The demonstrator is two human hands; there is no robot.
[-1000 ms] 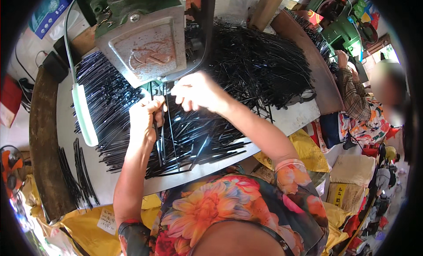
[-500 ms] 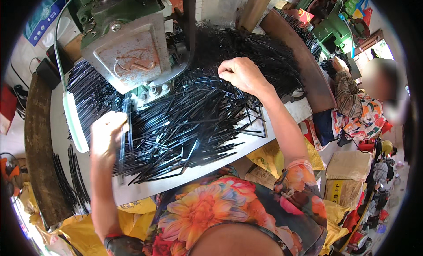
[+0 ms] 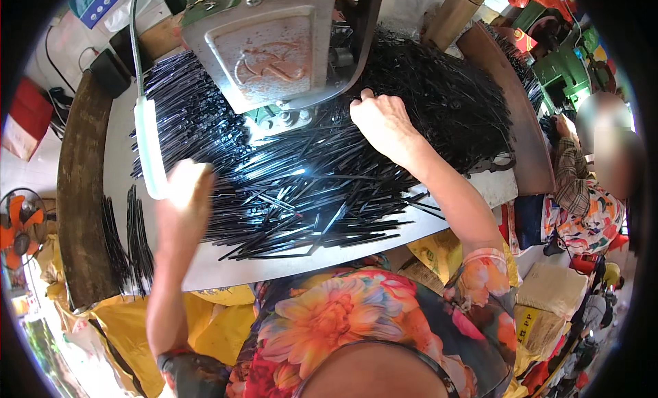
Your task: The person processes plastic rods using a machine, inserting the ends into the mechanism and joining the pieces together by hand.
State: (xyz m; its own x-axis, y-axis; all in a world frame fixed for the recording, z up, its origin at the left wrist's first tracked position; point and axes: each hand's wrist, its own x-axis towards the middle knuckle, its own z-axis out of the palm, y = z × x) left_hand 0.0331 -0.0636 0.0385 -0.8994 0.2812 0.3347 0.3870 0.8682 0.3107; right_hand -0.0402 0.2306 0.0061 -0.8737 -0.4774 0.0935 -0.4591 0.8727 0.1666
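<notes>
Loose black strips (image 3: 322,192), thin and stiff-looking, lie in a wide heap on the pale worktop. At the left side of this heap is my left hand (image 3: 184,196), curled, beside the white lamp tube; motion and glare smear its fingers, so I cannot see whether it holds a strip. My right hand (image 3: 387,126) is over the darker heap (image 3: 445,96) just right of the machine head (image 3: 267,55). Its thumb and fingers are pressed together, and what lies between them is hidden. Under the machine head, a bolted metal plate (image 3: 284,120) sits among the strips.
A lit white lamp tube (image 3: 152,151) hangs at the left. Curved brown boards (image 3: 82,192) (image 3: 524,124) wall the table's sides. Yellow sacks (image 3: 212,322) lie below its front edge. An orange fan (image 3: 20,226) stands far left; another person (image 3: 582,192) works at the right.
The view has shifted, so the table appears farther right and higher. Relative to the machine, my right hand has come closer to its head, and my left hand has moved left toward the lamp.
</notes>
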